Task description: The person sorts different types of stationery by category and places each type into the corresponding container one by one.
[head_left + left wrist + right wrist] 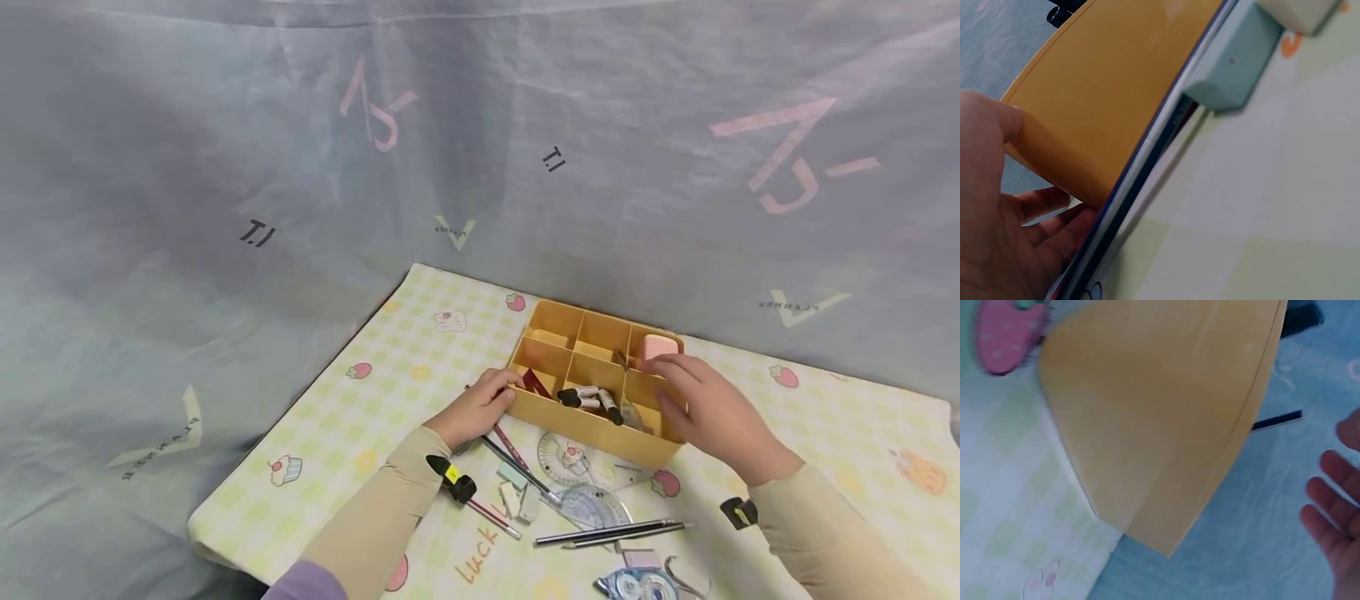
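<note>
A yellow divided storage box (592, 429) stands at the back of the table. My left hand (474, 408) holds its front left corner; in the left wrist view the thumb lies at the rim and the fingers (1063, 234) are by the side wall. Over the right-hand compartments hovers my right hand (701, 408), and the right wrist view shows its fingers (1329, 500) apart with nothing between them. Just beyond its fingertips is a pink rounded block (660, 346) in the back right compartment. Black-and-white tubes (588, 398) and a dark red piece (536, 383) lie in the front compartments.
In front of the box lie pencils (600, 536), a striped pencil (491, 517), erasers (513, 496), clear protractors (596, 507) and a blue correction tape (637, 583). A checked cloth (300, 517) covers the table. Grey fabric (480, 150) hangs right behind it.
</note>
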Demonstrator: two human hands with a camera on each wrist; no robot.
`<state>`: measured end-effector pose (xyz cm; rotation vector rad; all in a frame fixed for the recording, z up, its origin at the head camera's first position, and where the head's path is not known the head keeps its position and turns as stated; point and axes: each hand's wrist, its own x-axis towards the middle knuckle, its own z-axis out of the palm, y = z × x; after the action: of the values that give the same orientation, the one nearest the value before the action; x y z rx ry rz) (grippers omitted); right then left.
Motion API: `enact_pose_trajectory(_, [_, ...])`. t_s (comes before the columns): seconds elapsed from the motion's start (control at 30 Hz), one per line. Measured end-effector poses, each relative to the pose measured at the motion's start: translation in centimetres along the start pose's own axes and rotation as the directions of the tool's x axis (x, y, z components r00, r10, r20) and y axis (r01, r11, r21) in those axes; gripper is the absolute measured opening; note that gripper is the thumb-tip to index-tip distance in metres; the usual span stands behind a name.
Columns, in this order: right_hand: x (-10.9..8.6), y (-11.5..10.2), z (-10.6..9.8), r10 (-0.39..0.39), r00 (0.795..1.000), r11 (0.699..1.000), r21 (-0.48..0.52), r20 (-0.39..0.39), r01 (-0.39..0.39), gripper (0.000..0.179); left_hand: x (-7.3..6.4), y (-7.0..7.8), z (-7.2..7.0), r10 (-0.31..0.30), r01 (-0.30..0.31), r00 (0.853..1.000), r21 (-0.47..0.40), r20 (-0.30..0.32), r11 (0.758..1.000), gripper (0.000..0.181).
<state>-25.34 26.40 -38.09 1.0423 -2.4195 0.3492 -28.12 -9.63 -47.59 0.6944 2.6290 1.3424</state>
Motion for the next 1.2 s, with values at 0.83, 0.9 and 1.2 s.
enact_pose_trajectory(0.83, [-5.7,-9.8,5.2,-0.340,0.872,0.934,0.230,0.352,0.271,0.021,-0.1,-0.4,0.4,0.004,-0.004,1.000,-0.037,-0.008,0.999,0.019])
enact_pose_trajectory(0.9, [-5.6,-10.1,5.5,-0.334,0.874,0.938,0.218,0.353,0.271,0.020,-0.1,-0.4,0.4,0.002,-0.003,1.000,-0.036,-0.009,0.999,0.019])
enact_pose_trajectory(1.2, [-5.1,-10.4,5.0,-0.309,0.875,0.943,0.240,0.372,0.231,0.019,-0.1,-0.2,0.3,0.014,-0.015,1.000,-0.042,-0.007,0.999,0.018])
